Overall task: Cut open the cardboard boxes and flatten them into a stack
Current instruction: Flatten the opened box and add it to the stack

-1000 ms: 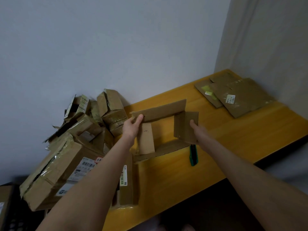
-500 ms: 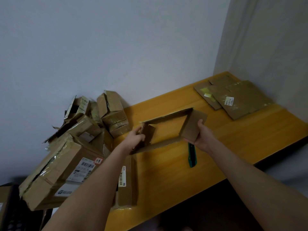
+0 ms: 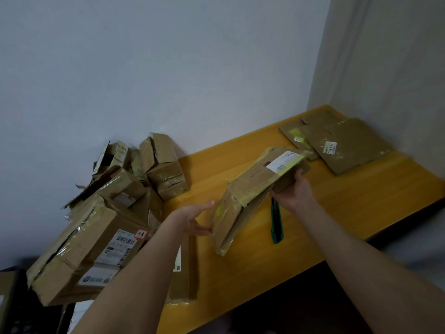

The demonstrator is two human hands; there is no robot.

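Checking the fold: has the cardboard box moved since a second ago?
Yes. The cardboard box has folded nearly flat and shifted right, reaching farther beyond the green utility knife toward the flattened stack.

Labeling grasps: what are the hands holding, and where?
The right hand grips the collapsed box at its labelled far end; left hand lies open against its near end.

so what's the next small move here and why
Probably press the half-collapsed box fully flat: its sides gape along the lower edge. The right hand grips its far end, the open left hand sits at its near end, and the flat stack lies in the far corner.
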